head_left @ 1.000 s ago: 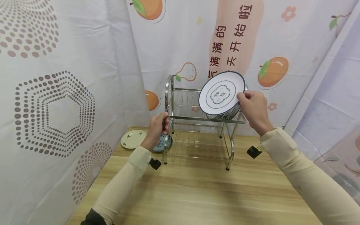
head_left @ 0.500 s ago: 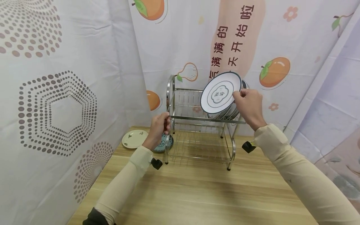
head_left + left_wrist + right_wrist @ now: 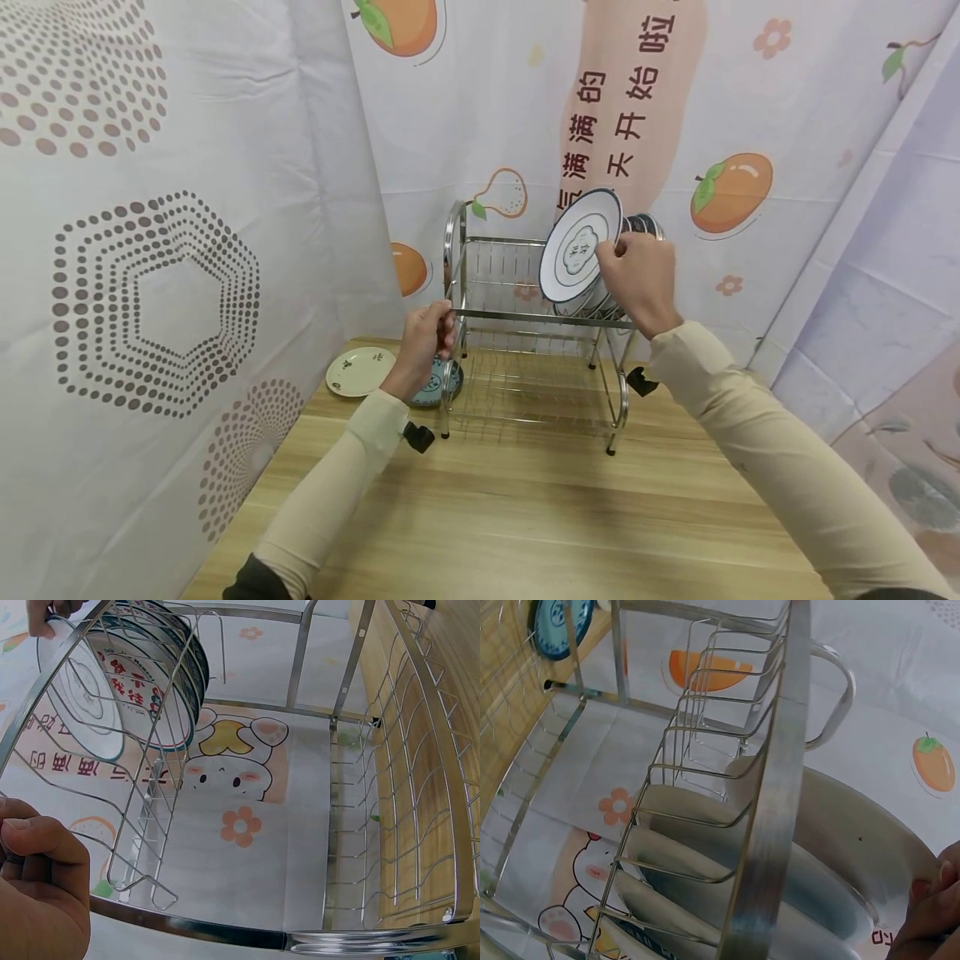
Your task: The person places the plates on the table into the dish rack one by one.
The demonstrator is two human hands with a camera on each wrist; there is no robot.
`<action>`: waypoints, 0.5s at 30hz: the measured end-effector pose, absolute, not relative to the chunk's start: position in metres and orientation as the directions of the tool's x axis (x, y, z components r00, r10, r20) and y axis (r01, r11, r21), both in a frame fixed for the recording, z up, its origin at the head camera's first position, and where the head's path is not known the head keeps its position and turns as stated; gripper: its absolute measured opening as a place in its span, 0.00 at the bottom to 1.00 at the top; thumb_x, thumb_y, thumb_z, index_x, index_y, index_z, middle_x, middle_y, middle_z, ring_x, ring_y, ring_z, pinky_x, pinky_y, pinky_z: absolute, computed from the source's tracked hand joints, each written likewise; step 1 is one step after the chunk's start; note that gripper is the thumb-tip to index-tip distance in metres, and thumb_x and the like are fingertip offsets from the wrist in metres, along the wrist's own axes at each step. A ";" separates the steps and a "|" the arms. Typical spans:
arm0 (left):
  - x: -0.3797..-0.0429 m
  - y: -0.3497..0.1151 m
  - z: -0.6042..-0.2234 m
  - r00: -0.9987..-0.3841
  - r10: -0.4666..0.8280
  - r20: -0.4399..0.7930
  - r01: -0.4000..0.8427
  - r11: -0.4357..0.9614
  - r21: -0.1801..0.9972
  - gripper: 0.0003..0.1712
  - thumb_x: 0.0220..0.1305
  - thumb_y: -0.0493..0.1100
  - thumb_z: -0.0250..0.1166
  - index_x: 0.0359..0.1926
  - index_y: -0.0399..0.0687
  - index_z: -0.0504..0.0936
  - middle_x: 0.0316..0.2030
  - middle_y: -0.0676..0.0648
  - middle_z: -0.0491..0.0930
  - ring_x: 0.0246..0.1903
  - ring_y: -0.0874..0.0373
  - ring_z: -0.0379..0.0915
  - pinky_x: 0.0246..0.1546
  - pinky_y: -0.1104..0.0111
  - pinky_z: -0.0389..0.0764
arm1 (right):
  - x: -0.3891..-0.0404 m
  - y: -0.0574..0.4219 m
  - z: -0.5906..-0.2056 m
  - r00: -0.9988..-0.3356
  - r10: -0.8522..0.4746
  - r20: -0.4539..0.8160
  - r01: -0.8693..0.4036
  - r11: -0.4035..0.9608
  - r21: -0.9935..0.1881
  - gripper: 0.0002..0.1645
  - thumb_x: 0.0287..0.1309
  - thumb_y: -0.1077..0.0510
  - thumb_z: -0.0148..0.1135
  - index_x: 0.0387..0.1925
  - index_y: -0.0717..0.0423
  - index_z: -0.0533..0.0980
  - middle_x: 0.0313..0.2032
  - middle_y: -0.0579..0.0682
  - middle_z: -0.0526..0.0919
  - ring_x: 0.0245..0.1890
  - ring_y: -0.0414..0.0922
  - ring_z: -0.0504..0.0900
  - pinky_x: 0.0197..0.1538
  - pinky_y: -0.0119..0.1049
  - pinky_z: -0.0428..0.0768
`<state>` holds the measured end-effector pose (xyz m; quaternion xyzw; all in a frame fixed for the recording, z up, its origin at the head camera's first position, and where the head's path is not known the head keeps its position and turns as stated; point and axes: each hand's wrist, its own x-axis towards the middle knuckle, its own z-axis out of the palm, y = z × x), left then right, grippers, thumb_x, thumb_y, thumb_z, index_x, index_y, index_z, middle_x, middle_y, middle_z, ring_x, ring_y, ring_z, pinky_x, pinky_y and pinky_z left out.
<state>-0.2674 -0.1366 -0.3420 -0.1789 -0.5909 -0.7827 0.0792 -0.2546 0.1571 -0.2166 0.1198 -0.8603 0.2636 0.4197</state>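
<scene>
My right hand (image 3: 641, 275) pinches the right edge of a white plate (image 3: 558, 262) with a dark blue rim and printed characters. This plate leans at the upper tier of a metal dish rack (image 3: 540, 317), left of several other plates (image 3: 641, 223) standing there. In the right wrist view the held plate's pale underside (image 3: 862, 832) shows beyond the rack's front rail, its lower edge at the wires. At the rack's front left corner, my left hand (image 3: 420, 346) grips the top rail with curled fingers. The left wrist view shows a plate with red characters (image 3: 135, 690) beside the held one.
A cream plate (image 3: 360, 372) and a blue patterned plate (image 3: 431, 387) lie on the wooden table (image 3: 487, 508) left of the rack. The rack's lower wire tier (image 3: 532, 392) sits close above the table. Printed curtains (image 3: 300, 167) hang behind and on both sides.
My right hand has moved left with the plate, which has turned more edge-on and upright. More of the plates behind it now show. The left hand stays on the rail.
</scene>
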 end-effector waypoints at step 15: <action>-0.266 -0.138 -0.342 -0.920 0.092 0.382 0.346 -0.270 0.898 0.23 0.77 0.48 0.53 0.22 0.43 0.70 0.13 0.49 0.68 0.10 0.61 0.60 0.11 0.71 0.65 | -0.267 0.145 -0.230 -0.671 -0.018 0.741 -0.299 0.921 -0.249 0.26 0.62 0.59 0.52 0.09 0.51 0.61 0.10 0.46 0.60 0.15 0.47 0.62 0.20 0.42 0.61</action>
